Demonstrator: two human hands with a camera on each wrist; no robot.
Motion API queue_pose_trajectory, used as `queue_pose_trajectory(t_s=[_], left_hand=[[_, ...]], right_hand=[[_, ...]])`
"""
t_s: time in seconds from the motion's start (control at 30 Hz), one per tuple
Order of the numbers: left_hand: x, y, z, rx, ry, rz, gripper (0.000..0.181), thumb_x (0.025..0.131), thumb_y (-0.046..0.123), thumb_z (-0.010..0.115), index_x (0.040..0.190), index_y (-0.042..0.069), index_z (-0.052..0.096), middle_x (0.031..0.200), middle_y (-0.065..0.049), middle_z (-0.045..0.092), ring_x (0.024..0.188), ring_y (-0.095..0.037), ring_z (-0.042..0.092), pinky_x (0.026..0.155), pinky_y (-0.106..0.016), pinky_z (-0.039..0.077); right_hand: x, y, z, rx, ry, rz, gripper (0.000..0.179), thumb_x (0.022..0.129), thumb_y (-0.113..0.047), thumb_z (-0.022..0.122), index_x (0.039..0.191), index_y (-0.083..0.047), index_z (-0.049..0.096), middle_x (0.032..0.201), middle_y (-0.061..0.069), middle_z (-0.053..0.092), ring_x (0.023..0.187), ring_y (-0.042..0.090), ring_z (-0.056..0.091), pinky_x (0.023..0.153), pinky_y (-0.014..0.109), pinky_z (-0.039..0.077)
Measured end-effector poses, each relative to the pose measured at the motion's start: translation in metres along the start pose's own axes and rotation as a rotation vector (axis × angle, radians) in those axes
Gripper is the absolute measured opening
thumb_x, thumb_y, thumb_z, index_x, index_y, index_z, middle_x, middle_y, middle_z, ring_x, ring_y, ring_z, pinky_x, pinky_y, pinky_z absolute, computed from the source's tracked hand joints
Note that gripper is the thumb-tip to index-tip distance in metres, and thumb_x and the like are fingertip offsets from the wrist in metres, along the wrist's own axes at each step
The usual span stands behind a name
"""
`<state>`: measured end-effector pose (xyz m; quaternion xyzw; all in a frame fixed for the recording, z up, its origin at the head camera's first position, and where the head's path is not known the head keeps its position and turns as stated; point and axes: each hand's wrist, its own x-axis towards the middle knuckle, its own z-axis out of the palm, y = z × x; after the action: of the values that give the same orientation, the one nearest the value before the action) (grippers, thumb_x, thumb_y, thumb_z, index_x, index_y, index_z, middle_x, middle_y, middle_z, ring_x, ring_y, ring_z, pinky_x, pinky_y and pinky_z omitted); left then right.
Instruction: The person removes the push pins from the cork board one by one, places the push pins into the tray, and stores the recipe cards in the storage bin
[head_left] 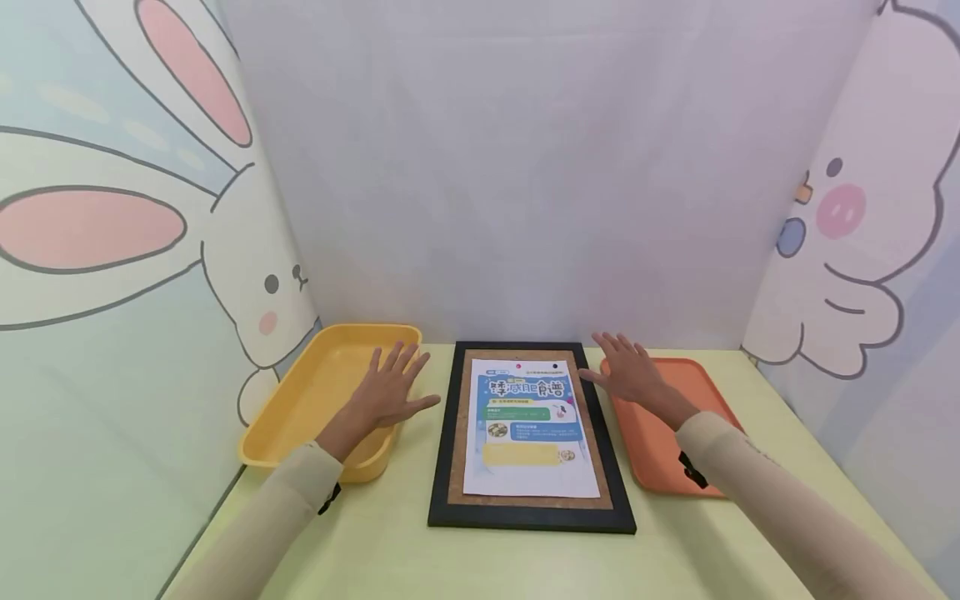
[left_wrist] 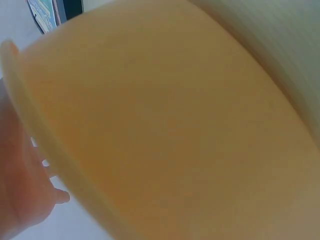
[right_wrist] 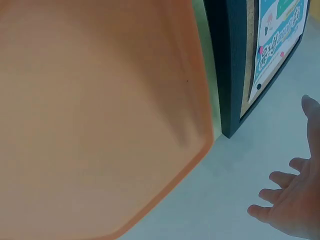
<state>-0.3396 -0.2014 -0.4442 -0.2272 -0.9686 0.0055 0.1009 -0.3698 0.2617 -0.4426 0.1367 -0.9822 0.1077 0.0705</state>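
Observation:
Between the two hands lies a black-framed cork board point(head_left: 531, 515) with a printed paper sheet point(head_left: 525, 479) on it. Small pins point(head_left: 518, 366) show near the sheet's top edge. My left hand point(head_left: 387, 390), fingers straight and spread, hovers over the right side of a yellow basin point(head_left: 315, 400) and holds nothing. Spread in the same way, my right hand point(head_left: 628, 372) is above the left edge of an orange tray point(head_left: 660, 450), close to the board's upper right corner. In the right wrist view, its fingers point(right_wrist: 282, 179) are extended with nothing in them.
The pale yellow-green table point(head_left: 480, 567) ends at a grey-white curtain point(head_left: 510, 183) behind the board. Side panels carry a cartoon rabbit point(head_left: 247, 258) on the left and a white cartoon animal point(head_left: 862, 200) on the right. Both sleeves point(head_left: 780, 500) reach in from the front.

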Motion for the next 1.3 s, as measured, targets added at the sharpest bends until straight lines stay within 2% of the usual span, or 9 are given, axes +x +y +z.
queue_pose_trajectory(t_s=[0.3,0.47,0.7,0.93,1.3], left_hand=[[0.004,0.007,0.009,-0.017,-0.017,0.01,0.091,0.096,0.074,0.049,0.163,0.014,0.035,0.169,-0.018,0.027,0.158,-0.041,0.016,0.122,-0.068,0.01],[0.006,0.01,0.011,-0.009,-0.038,0.004,0.09,0.096,0.074,0.048,0.163,0.015,0.035,0.169,-0.017,0.027,0.158,-0.041,0.016,0.123,-0.068,0.009],[0.006,0.016,0.013,-0.008,-0.074,0.006,0.093,0.096,0.079,0.042,0.164,0.016,0.032,0.17,-0.015,0.027,0.158,-0.039,0.016,0.123,-0.067,0.009],[0.005,0.018,0.016,-0.024,-0.085,0.005,0.093,0.096,0.077,0.044,0.165,0.016,0.031,0.17,-0.015,0.025,0.159,-0.038,0.013,0.124,-0.065,0.008],[0.007,0.023,0.021,-0.048,-0.124,0.003,0.093,0.097,0.078,0.041,0.165,0.016,0.029,0.171,-0.014,0.023,0.159,-0.038,0.015,0.125,-0.061,0.009]], right_hand=[[-0.001,-0.005,0.01,-0.06,0.065,-0.059,0.083,0.098,-0.045,0.071,0.157,0.004,0.038,0.157,0.03,0.042,0.145,0.053,0.037,0.116,0.068,0.029],[0.0,-0.011,0.012,-0.021,0.057,-0.045,0.084,0.097,-0.043,0.073,0.157,0.002,0.037,0.158,0.03,0.041,0.145,0.052,0.037,0.116,0.069,0.03],[0.002,-0.017,0.017,0.008,0.043,-0.028,0.088,0.095,-0.045,0.076,0.158,0.002,0.035,0.156,0.031,0.043,0.139,0.049,0.047,0.105,0.065,0.046],[0.007,-0.02,0.021,0.053,-0.016,0.006,0.091,0.096,-0.046,0.074,0.161,-0.002,0.03,0.158,0.028,0.041,0.142,0.047,0.044,0.107,0.065,0.044],[0.014,-0.03,0.023,0.039,-0.061,0.013,0.09,0.096,-0.048,0.074,0.162,-0.005,0.032,0.157,0.029,0.043,0.138,0.048,0.048,0.104,0.064,0.047]])
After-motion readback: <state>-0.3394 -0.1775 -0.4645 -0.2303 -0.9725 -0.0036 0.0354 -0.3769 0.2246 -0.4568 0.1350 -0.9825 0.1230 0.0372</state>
